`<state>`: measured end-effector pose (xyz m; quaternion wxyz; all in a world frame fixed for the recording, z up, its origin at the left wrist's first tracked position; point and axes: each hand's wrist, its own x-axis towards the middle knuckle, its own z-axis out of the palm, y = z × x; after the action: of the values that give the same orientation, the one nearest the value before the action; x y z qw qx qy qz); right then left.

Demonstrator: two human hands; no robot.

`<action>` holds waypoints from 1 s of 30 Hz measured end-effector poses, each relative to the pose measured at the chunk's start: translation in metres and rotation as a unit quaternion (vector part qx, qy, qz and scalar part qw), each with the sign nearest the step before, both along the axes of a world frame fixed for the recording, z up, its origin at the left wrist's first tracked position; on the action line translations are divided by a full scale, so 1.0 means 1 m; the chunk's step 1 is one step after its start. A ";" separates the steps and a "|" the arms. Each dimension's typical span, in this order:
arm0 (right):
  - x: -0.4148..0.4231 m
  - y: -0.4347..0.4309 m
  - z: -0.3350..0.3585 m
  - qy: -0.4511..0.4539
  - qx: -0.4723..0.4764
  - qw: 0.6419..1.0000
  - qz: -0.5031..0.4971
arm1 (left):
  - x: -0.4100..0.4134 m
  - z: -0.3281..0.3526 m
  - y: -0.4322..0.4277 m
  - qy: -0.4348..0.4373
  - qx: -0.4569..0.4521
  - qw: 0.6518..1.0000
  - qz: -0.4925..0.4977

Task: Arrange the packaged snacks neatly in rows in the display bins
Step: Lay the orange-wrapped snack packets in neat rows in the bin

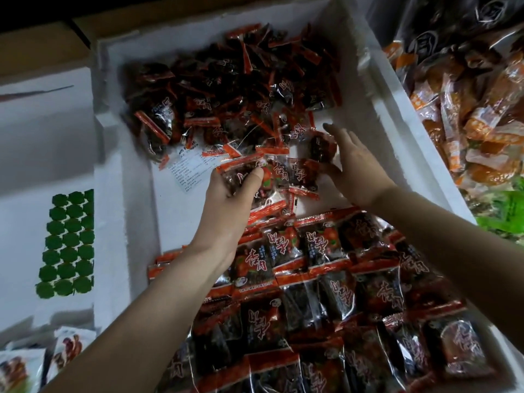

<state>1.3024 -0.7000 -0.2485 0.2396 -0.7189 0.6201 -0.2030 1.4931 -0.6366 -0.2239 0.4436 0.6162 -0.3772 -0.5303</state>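
White foam bin (136, 194): loose packet heap (226, 89) far end, neat rows (326, 279) near.
Left hand (226, 199) grips a packet stack (269, 177); right hand (351, 163), fingers straight, touches one packet (321, 148).

Shop display: white foam bins (377, 89) heaped with packaged snacks (312, 279); orange packets (467, 117) in neighbouring bin.

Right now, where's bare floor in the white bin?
Bare strip along the left wall, between loose pile and neat rows; smaller patch by the right wall, past the right hand. Crowded mid-gap: left hand grips packets there.
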 end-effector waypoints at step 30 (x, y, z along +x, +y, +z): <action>0.035 0.107 0.056 -0.336 0.122 0.932 0.052 | 0.016 0.023 0.068 -0.061 -0.019 0.998 -0.025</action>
<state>1.3369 -0.5934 -0.1921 0.5305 -0.6049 0.4850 -0.3426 1.5089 -0.5683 -0.2007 0.4176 0.6296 -0.4288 -0.4952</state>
